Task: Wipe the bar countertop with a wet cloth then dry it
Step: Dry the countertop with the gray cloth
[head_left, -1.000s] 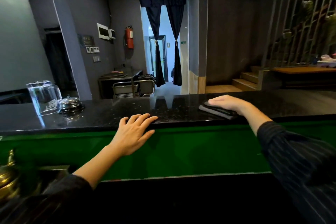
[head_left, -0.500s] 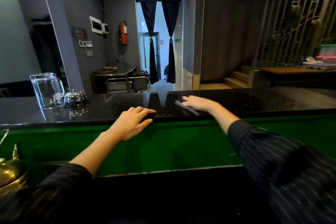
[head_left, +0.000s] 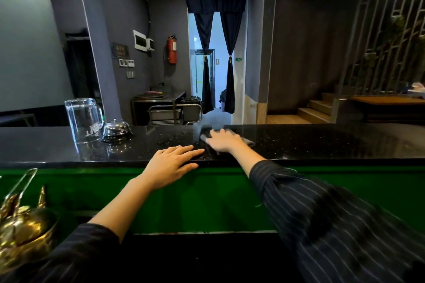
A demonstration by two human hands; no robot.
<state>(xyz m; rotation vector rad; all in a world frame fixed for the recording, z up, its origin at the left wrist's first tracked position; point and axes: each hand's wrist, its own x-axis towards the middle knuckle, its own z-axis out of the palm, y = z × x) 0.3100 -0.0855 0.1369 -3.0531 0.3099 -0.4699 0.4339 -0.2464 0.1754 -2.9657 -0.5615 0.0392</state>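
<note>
Black speckled stone is forming the tabletop [head_left: 322, 142]; one grey cloth [head_left: 247, 141] is lying near its middle, the right hand [head_left: 222, 140] pressing it with flat, straight fingers; the left hand [head_left: 172, 163] is resting flat on the near edge; one glass mug [head_left: 82, 119] is standing upturned and empty, its white lettering unreadable, just beside one chrome bell [head_left: 116, 131].

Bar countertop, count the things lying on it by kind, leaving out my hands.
Glass mug: 1
Call bell: 1
Cloth: 1
Total: 3
</note>
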